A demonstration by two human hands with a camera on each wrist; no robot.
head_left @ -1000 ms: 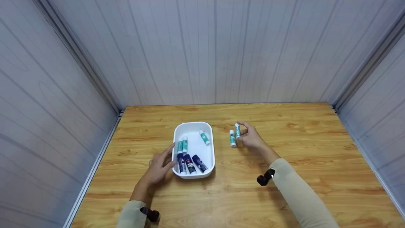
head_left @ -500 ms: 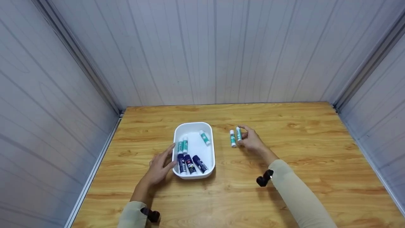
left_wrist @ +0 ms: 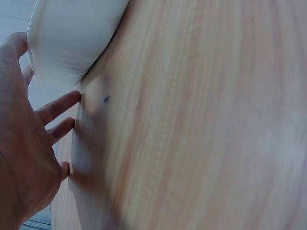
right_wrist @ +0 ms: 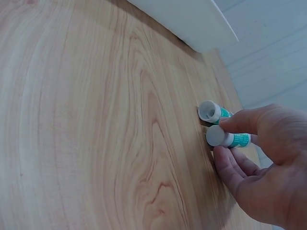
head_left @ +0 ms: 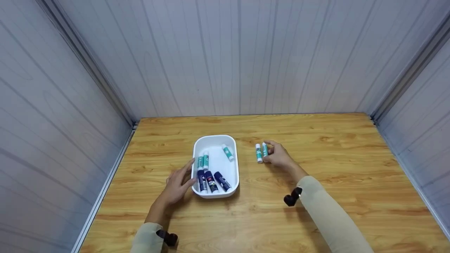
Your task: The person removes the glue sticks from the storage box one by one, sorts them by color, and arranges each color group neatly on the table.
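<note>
Wooden table (head_left: 351, 175), grey panelled walls (head_left: 246, 52)

No legible text on anything

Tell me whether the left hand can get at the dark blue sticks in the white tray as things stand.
Probably yes. The left hand rests open against the white tray beside the dark blue sticks, which lie uncovered at its near end.

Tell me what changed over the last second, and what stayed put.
The right hand lowered the teal glue stick it pinches from a raised, upright hold down to the table, beside the other teal stick lying there. It still grips it. The left hand stayed against the white tray; the sticks inside did not move.
</note>
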